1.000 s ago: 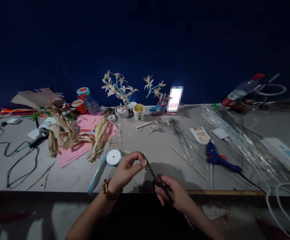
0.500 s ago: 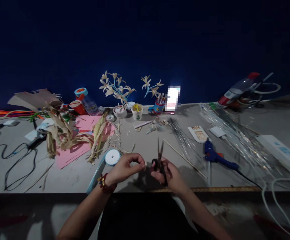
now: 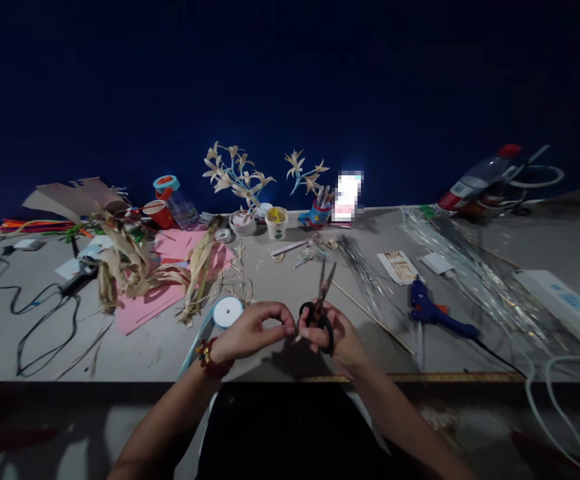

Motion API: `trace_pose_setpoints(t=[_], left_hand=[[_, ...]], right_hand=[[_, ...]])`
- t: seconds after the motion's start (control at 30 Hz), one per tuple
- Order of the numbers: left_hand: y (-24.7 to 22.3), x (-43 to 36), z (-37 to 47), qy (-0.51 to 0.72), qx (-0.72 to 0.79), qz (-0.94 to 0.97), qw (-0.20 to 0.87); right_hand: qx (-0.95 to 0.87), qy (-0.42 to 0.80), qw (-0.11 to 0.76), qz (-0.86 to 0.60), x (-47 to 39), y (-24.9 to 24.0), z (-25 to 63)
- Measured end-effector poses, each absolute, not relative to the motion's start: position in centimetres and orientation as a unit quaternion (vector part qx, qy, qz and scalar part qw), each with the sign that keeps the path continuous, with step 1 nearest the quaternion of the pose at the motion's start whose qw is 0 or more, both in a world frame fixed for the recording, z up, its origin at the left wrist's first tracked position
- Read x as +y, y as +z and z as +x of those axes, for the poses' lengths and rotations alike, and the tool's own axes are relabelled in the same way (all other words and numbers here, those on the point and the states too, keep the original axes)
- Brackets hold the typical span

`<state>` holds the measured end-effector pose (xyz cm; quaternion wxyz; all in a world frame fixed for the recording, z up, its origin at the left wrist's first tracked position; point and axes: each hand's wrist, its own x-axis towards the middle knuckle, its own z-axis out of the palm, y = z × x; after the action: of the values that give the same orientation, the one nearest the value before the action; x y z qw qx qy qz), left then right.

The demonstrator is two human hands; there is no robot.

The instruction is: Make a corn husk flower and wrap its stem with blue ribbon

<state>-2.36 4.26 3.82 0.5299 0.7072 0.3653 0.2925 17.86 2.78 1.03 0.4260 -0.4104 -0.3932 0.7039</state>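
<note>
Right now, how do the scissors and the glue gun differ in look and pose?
The scissors are held up in the right hand, while the glue gun rests on the table.
The scissors have dark handles and slim blades standing slightly apart; the glue gun has a bulky blue body.
A black cord runs from the glue gun; none shows on the scissors.
Both are handheld tools.

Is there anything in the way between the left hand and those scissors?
Nothing visible stands in the way: the left hand is close beside the scissors, which the right hand holds. Whether the hands touch is too small to tell.
</note>
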Motion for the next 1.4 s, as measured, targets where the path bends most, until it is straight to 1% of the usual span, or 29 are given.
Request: trace_pose_setpoints(t=[0.13, 0.2, 0.27, 0.33, 0.5, 0.7, 0.9, 0.97, 1.07, 1.2, 1.3, 1.4], left_hand=[[1.4, 2.8, -1.2, 0.432, 0.413, 0.552, 0.581], [0.0, 1.8, -0.1, 0.472, 0.421, 0.473, 0.613], [-1.0, 0.8, 1.0, 0.484, 0.404, 0.407, 0.661], [-1.3, 0.2, 2.0, 0.507, 0.372, 0.366, 0.686], [-0.3, 0.4, 2.9, 0.587, 0.341, 0.333, 0.654], [0.5, 1.2, 1.9, 0.555, 0.34, 0.327, 0.685], [0.8, 1.8, 1.0, 0.503, 0.345, 0.345, 0.713], [0.8, 1.8, 1.0, 0.507, 0.33, 0.331, 0.724], [0.6, 1.5, 1.5, 0.525, 0.305, 0.299, 0.736], [0.3, 0.8, 2.8, 0.561, 0.313, 0.279, 0.714], [0.2, 0.6, 3.5, 0.58, 0.325, 0.263, 0.699], [0.3, 0.8, 3.5, 0.587, 0.331, 0.261, 0.692]], right_hand=[[-0.28, 0.695, 0.523, -0.405, 2.8, 1.0, 17.7], [-0.235, 0.692, 0.557, -0.395, 2.8, 1.0, 17.4], [-0.212, 0.695, 0.571, -0.382, 2.7, 1.1, 17.0], [-0.203, 0.699, 0.573, -0.377, 2.5, 1.2, 16.6], [-0.188, 0.702, 0.57, -0.383, 1.6, 1.1, 16.0], [-0.282, 0.682, 0.549, -0.393, 1.4, 0.8, 17.2], [-0.422, 0.65, 0.486, -0.404, 2.1, 1.7, 18.3], [-0.423, 0.64, 0.495, -0.408, 2.2, 1.6, 18.1], [-0.402, 0.624, 0.532, -0.407, 2.0, 1.3, 17.5], [-0.381, 0.602, 0.565, -0.416, 1.6, 1.0, 16.6], [-0.391, 0.581, 0.568, -0.432, 1.6, 0.9, 16.4], [-0.429, 0.565, 0.547, -0.444, 1.7, 0.5, 16.9]])
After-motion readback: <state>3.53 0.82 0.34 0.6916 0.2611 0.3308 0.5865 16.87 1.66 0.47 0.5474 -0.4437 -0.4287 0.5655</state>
